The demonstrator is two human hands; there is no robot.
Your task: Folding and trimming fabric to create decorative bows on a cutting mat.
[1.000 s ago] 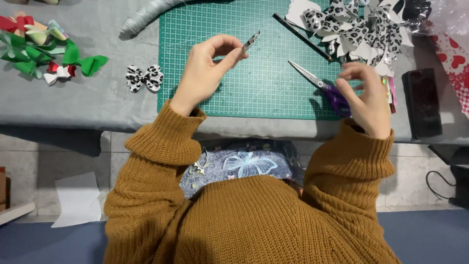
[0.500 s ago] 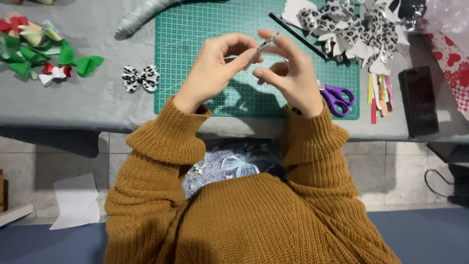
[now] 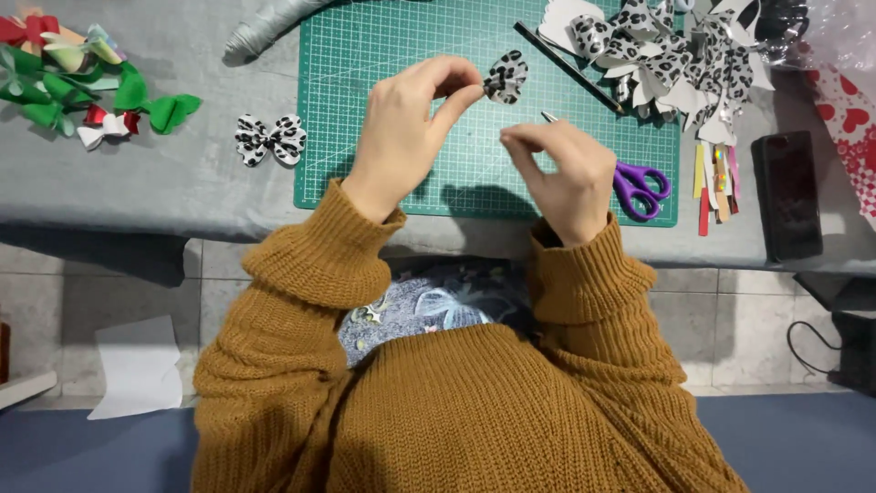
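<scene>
While my left hand (image 3: 401,137) pinches the leopard-print bow piece (image 3: 505,78) above the green cutting mat's (image 3: 383,55) far edge, I'd keep it level as my right hand (image 3: 566,169), fingertips together, holds something too small to identify.

Grey-covered table (image 3: 137,196) above pale tiled floor (image 3: 219,292).
</scene>
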